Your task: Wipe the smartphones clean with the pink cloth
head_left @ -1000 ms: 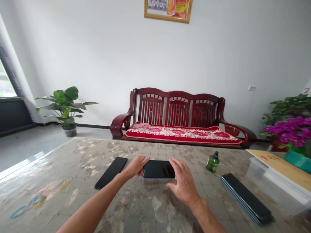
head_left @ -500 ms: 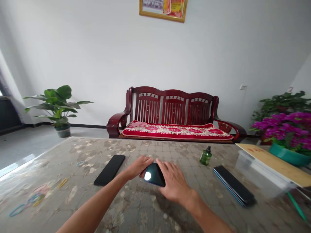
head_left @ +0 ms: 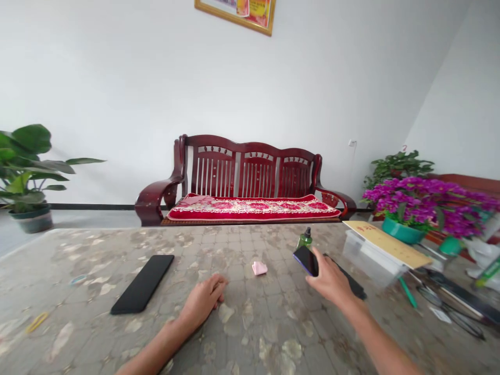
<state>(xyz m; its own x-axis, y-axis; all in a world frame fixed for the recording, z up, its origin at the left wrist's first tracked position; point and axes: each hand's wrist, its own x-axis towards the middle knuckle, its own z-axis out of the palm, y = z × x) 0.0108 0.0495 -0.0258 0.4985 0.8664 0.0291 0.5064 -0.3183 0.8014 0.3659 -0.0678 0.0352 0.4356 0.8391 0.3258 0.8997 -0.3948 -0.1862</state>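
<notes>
Holding one end of a phone [head_left: 305, 260] (likely light, stiff, slick, fragile; best pinched by its edges), right hand [head_left: 331, 278]; left of this grip, left hand [head_left: 203, 298], released.

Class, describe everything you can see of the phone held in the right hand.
The phone is a slim, flat slab with a smooth, glossy, glass-like black face and a blue-purple edge. Its screen looks dark. The right hand grips it and covers its right-hand end, so its full outline is hidden. It is held slanting, its far-left end showing, in front of the green bottle, partly hiding it; whether they touch is unclear.
</notes>
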